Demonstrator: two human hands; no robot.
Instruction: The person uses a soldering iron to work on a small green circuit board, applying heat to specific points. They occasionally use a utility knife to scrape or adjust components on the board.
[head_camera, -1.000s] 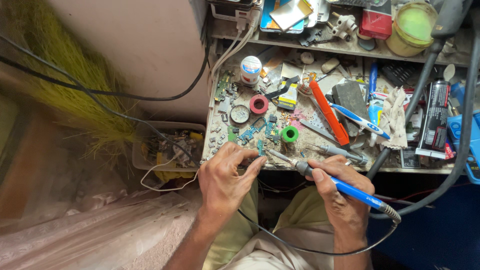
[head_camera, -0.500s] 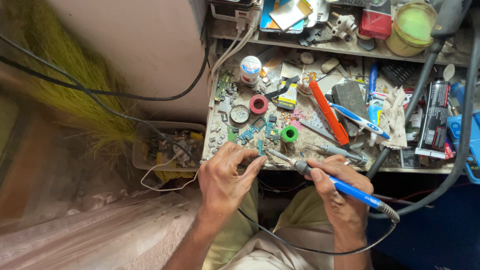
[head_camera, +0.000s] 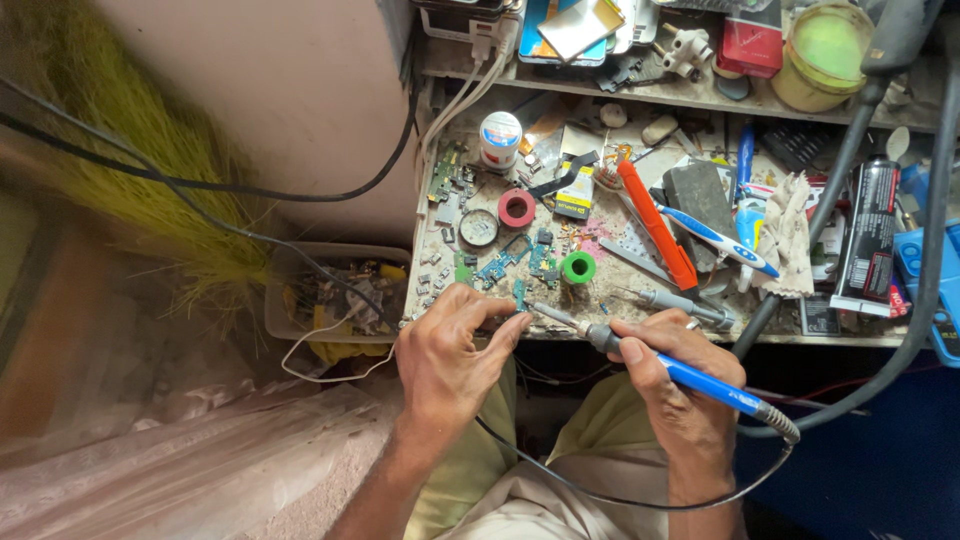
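While pinching a small green circuit board (head_camera: 519, 295) between thumb and forefinger, steadies it with the left hand (head_camera: 450, 350) right at the front edge of the bench (head_camera: 850, 340), left of the middle. Closed fingers there, curled tight on the little board. Grips the blue-handled soldering iron (head_camera: 700, 380) in the right hand (head_camera: 670, 385), pen-fashion, with fingers wrapped shut round the handle and the cord looping down toward the lap. Points the metal tip at the board's right side; touching or just short of it, cannot tell at this size.

No smoke or fresh solder to be made out, so hard to judge how much of the joint is made. Looks like mid-work: iron at the spot, board not yet set down.

Just behind the board on the bench: a green tape roll (head_camera: 578, 267), more green board scraps and loose chips. Farther back: a red tape roll (head_camera: 516, 208), a round tin (head_camera: 479, 227), a white bottle (head_camera: 500, 138). Right of the middle: an orange-handled tool (head_camera: 655, 225) lying aslant, a blue-and-white toothbrush (head_camera: 715, 238) just beside it, a rag (head_camera: 790, 240) nearer the right edge. Off the bench's left edge, lower down: a clear tray (head_camera: 285, 300) of scraps, and a yellow-green broom (head_camera: 150, 170) against the wall.
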